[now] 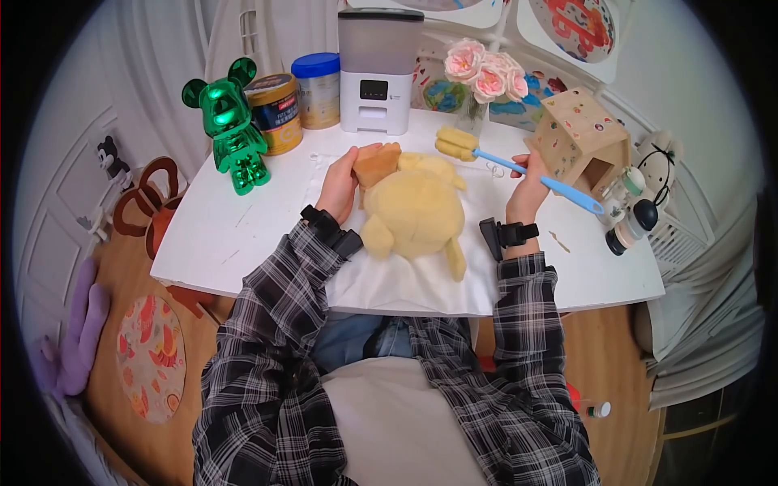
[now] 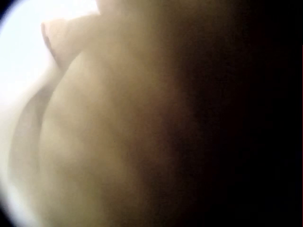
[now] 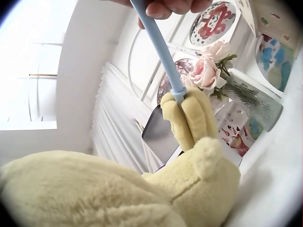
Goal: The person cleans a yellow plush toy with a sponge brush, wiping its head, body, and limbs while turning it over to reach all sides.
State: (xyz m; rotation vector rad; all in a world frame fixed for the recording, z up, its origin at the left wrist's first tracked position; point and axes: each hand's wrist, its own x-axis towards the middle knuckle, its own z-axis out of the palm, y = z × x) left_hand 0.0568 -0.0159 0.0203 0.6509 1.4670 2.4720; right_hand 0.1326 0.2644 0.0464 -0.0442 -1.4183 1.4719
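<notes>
A pale yellow plush toy (image 1: 415, 212) lies on a white cloth (image 1: 356, 287) at the table's front. My left hand (image 1: 339, 188) grips its orange-brown part (image 1: 378, 165) at the upper left. My right hand (image 1: 528, 188) holds a sponge brush by its light blue handle (image 1: 567, 192), to the right of the toy. The brush's yellow sponge head (image 1: 456, 144) points left, over the far end of the toy. In the right wrist view the sponge head (image 3: 189, 116) overlaps a fuzzy end of the plush toy (image 3: 203, 179). The left wrist view is dark and blurred.
Along the back stand a shiny green bear figure (image 1: 227, 121), two cans (image 1: 317, 93), a white and grey dispenser (image 1: 374, 97) and pink flowers (image 1: 490, 77) in a glass vase. A wooden house (image 1: 579, 134) and small bottles (image 1: 632, 227) stand at the right.
</notes>
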